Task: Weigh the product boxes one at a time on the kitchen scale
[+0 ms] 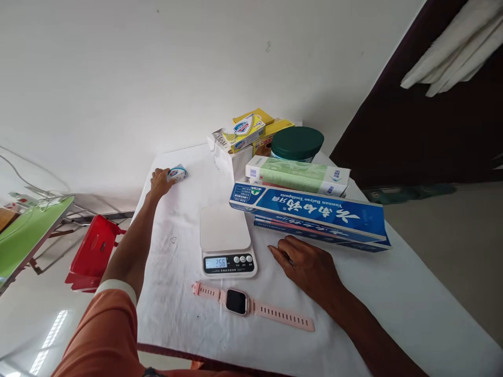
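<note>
At the far left of the white-covered table, my left hand grips a small white and blue soap box. My right hand rests on the cloth with fingers loosely curled and nothing visible in them. It lies between a white kitchen scale and a stack of long blue toothpaste boxes. Nothing sits on the scale's plate; its display seems to read 256. In front of the scale, a pink smartwatch lies with its strap stretched out.
Behind the toothpaste stand a green and white box, a tub with a dark green lid, a yellow soap box and a white carton. A red stool and a green table are on the left. A wall borders the back.
</note>
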Demonstrator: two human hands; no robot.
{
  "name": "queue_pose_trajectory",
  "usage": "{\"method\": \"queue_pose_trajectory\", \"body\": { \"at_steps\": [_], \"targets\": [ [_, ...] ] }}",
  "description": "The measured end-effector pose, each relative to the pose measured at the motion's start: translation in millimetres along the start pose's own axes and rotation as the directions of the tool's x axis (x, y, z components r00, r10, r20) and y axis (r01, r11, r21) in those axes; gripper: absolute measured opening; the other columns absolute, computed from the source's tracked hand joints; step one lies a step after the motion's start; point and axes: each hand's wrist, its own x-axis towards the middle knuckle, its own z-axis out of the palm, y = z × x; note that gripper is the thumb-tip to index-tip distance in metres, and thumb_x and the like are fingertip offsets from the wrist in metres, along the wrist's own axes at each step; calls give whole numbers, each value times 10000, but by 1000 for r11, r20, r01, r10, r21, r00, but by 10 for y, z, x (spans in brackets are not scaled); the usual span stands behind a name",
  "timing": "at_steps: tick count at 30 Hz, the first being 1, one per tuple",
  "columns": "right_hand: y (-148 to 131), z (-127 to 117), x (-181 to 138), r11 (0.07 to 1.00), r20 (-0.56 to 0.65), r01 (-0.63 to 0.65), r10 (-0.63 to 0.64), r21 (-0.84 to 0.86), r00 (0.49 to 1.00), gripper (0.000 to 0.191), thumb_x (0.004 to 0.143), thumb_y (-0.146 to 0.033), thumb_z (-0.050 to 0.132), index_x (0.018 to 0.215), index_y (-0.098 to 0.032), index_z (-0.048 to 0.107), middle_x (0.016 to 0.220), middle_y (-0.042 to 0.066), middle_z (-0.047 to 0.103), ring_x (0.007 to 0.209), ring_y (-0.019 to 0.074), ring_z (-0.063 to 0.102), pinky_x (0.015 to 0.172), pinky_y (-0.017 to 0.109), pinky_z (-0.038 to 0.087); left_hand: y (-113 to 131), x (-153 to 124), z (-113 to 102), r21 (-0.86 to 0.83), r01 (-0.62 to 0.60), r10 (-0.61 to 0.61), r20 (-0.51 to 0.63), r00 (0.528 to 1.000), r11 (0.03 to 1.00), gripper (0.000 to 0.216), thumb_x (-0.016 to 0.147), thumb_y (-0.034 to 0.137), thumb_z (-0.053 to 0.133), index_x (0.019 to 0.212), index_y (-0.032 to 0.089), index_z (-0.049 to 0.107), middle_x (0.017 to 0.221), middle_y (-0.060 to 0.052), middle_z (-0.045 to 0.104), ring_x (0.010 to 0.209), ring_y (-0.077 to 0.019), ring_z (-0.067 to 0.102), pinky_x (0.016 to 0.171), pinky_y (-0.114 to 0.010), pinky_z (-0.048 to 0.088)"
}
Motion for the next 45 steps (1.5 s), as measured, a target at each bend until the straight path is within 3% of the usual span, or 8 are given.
{"method": "queue_pose_trajectory", "body": {
  "at_steps": [8,16,21,26,32,37,41,45],
  "targets": [
    [-4,-23,26,1000,2,-8,8,-18,1000,385,1042,-245,529,669,-183,604,606,-16,596,508,85,523,530,245,333,204,376,181,31,61,-56,-146,988,998,611,851,391,712,1399,210,514,1543,-260,394,1419,-469,363,1091,-617,335],
    [-19,-32,26,999,12,14,-13,-47,1000,354,1037,-213,537,699,-179,633,634,-5,625,548,96,549,540,250,344,687,-34,27,-66,-172,148,-272,951,983,602,850,343,739,1405,233,535,1471,-208,480,1393,-433,437,1114,-636,377],
    [-21,-38,9,1000,52,-20,22,-23,998,342,1031,-223,551,703,-182,639,647,6,642,589,111,576,565,255,348,1390,-891,-223,-222,-578,497,-330,802,785,447,937,508,664,1303,255,612,1278,-95,636,1194,-277,618,1044,-467,507],
    [-22,-24,-15,999,92,-35,38,-31,995,354,1046,-241,516,731,-181,665,683,24,667,628,124,594,582,263,348,1937,-1409,-414,-191,-773,750,-190,633,605,550,927,639,621,1325,260,611,1323,-107,619,1279,-303,572,1075,-493,485],
    [-20,3,-30,999,87,-26,30,-44,996,358,1045,-247,521,721,-173,656,662,16,652,607,120,588,562,271,335,2065,-455,-319,-154,-696,632,-319,706,701,703,876,637,701,1426,251,494,1386,-148,500,1384,-394,454,1093,-573,405],
    [-20,-2,-29,998,95,-28,33,-53,995,362,1059,-274,504,750,-171,662,681,22,659,615,123,590,571,270,328,2223,196,-108,-176,-599,572,-182,800,781,659,761,544,840,1270,222,573,1216,-141,607,1242,-405,529,1053,-612,416],
    [-29,-13,-25,999,111,-34,38,-34,993,342,1047,-249,520,743,-169,655,692,26,662,625,129,601,575,271,304,2260,6,-166,-205,-555,487,-302,820,807,586,792,485,813,1239,198,563,1205,-127,630,1191,-357,569,1033,-568,442],
    [-39,-14,-19,998,131,-56,60,-35,990,343,1039,-242,522,732,-164,655,697,27,660,625,133,598,560,274,279,1965,-570,-524,-295,-490,366,-389,846,820,568,794,463,796,1235,190,564,1188,-92,656,1091,-275,625,934,-442,512]
  ]
}}
